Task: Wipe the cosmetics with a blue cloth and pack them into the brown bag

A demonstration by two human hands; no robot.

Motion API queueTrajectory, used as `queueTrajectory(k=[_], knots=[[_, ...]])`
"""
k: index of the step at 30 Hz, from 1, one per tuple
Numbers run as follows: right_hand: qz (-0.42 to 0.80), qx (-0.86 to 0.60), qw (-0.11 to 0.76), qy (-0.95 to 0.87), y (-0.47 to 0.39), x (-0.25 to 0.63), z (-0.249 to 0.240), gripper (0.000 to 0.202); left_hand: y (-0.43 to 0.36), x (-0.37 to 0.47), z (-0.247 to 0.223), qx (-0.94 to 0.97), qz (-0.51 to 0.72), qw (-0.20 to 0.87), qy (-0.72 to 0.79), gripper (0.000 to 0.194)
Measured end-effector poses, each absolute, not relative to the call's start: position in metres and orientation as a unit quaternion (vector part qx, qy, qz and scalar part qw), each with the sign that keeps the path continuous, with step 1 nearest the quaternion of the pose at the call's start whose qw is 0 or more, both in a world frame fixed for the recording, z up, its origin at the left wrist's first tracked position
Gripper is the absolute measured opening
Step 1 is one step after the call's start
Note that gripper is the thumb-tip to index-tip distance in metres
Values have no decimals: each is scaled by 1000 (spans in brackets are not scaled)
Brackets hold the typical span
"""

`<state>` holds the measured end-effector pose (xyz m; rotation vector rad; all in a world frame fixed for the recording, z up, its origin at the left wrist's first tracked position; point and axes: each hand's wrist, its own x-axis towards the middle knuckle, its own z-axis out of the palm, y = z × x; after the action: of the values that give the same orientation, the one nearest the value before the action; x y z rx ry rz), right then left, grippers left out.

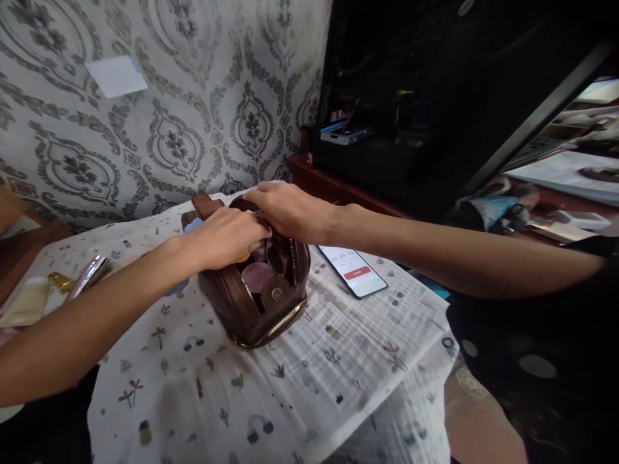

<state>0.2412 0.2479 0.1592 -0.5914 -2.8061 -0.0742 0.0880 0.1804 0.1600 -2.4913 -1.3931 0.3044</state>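
Note:
A brown leather makeup bag point(242, 303) with gold zippers stands unzipped on the patterned white cloth. Inside it show a round pink item point(258, 277) and a bit of something yellow; a snap tab point(276, 294) lies at its near end. My left hand point(229, 235) reaches over the bag's left side, its fingers curled down into the opening. What they hold, if anything, is hidden. At the far rim my right hand point(285, 207) is bent over the bag, gripping its edge, with the fingertips partly out of sight. Something light blue peeks out behind my left wrist.
A phone point(355, 270) showing a running timer lies right of the bag. On the left are a cream tube point(26, 303), a gold item point(62, 281) and a shiny pink tube point(89, 276). Behind the cloth point(271, 399) stand a papered wall and a large black screen point(411, 77).

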Motion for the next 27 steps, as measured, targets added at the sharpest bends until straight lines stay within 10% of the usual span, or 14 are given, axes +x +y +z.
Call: queueTrajectory(k=[27], knots=[[-206, -218, -165, -940, 206, 225, 145, 22, 179, 87, 158, -804, 252, 37, -537, 21]])
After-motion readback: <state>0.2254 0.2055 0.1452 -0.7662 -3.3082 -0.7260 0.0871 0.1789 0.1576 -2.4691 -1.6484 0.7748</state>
